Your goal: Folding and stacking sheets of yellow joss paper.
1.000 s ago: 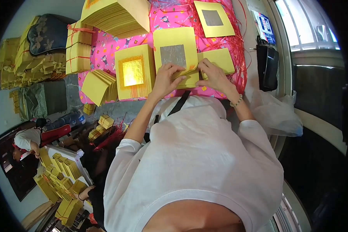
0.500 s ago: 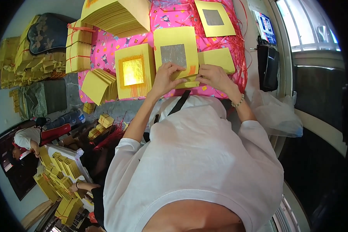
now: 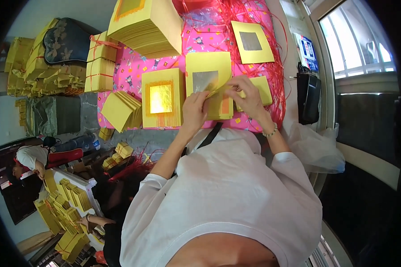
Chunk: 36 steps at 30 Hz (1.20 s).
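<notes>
- A pink patterned cloth (image 3: 133,75) is covering the surface (image 3: 120,142), and yellow paper is lying all over it; a window (image 3: 361,49) is letting daylight in at three o'clock, and tied yellow bundles (image 3: 100,66) are standing at ten o'clock.
- What is changing: half a second ago both hands were lying flat on the low pile, and now they are lifting a single yellow sheet (image 3: 218,86) by its edge — the corner is curling up off the silver-foil sheet (image 3: 207,75) lying behind it. I judge this as one sheet being peeled free of the pile, so the folding or sorting is moving on to a fresh piece.
- The left hand (image 3: 195,109) is closing its fingertips on the near left part of the sheet, thumb and fingers pinching rather than making a fist.
- The right hand (image 3: 247,95) is pinching the lifted edge from the two o'clock side, fingers bent, a bead bracelet (image 3: 270,132) showing on the wrist.
- The sheet is sitting between the two hands, touching both, its lower part resting on the small pile of folded sheets (image 3: 223,109) at the near edge of the cloth.
- Just beside the left hand, at nine o'clock, a stack with a gold-foil square (image 3: 161,98) is lying untouched — further on, a fanned stack (image 3: 120,111).
- At twelve o'clock a thick yellow stack (image 3: 147,24) is sitting; at one o'clock another silver-centred sheet (image 3: 251,42) among red string (image 3: 276,66).
- Another person's hand (image 3: 85,219) is working among yellow bundles at seven o'clock, well apart.
</notes>
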Each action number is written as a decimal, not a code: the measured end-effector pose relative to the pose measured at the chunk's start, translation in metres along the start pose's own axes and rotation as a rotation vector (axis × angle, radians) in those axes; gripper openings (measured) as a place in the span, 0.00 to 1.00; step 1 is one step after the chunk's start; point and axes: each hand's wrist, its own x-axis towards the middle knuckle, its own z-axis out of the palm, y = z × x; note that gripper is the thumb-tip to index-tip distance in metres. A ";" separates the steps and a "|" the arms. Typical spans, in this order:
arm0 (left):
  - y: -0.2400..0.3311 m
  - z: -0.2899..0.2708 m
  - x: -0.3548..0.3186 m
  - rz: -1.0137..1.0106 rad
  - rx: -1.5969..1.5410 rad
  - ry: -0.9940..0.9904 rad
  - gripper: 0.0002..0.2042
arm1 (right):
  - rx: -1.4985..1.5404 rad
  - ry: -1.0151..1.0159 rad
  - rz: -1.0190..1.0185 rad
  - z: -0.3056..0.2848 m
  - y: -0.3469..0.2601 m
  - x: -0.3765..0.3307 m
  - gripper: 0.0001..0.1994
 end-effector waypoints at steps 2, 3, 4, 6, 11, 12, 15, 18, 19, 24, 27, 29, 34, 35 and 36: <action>0.006 -0.014 0.009 0.006 0.023 0.195 0.13 | 0.160 0.276 0.165 0.004 0.008 0.003 0.12; 0.010 -0.022 0.014 0.043 -0.003 0.275 0.11 | 0.160 0.277 0.158 0.006 0.018 0.004 0.12; 0.011 -0.030 0.016 0.045 -0.001 0.280 0.11 | 0.213 0.324 0.223 0.009 0.027 0.007 0.14; 0.013 -0.047 0.018 0.060 -0.059 0.354 0.09 | 0.265 0.372 0.284 0.012 0.041 0.012 0.16; -0.002 -0.057 0.010 0.031 -0.370 0.402 0.05 | 0.561 0.553 0.267 0.020 0.050 0.033 0.22; -0.008 -0.051 0.006 0.032 -0.369 0.405 0.05 | 0.561 0.551 0.264 0.019 0.050 0.032 0.22; -0.028 -0.033 -0.008 -0.136 -0.627 0.386 0.05 | 0.633 0.432 0.278 0.019 0.045 0.030 0.24; -0.037 -0.024 -0.017 -0.257 -0.771 0.364 0.09 | 0.647 0.245 0.300 0.019 0.052 0.017 0.28; -0.034 -0.025 -0.016 -0.259 -0.771 0.386 0.11 | 0.635 0.252 0.336 0.021 0.052 0.015 0.28; -0.021 -0.023 -0.014 -0.225 -0.688 0.425 0.17 | 0.713 0.437 0.351 0.029 0.026 0.013 0.25; -0.022 -0.021 -0.016 -0.230 -0.670 0.432 0.16 | 0.687 0.466 0.287 0.031 0.020 0.013 0.25; -0.030 -0.020 -0.020 -0.261 -0.737 0.413 0.15 | 0.703 0.488 0.344 0.030 0.020 0.014 0.25; -0.037 -0.017 -0.029 -0.255 -0.759 0.404 0.13 | 0.632 0.486 0.426 0.031 0.040 -0.004 0.27; -0.037 -0.015 -0.029 -0.239 -0.747 0.409 0.13 | 0.592 0.521 0.451 0.034 0.044 -0.006 0.27; -0.036 -0.014 -0.030 -0.244 -0.739 0.416 0.13 | 0.599 0.511 0.450 0.038 0.047 -0.010 0.27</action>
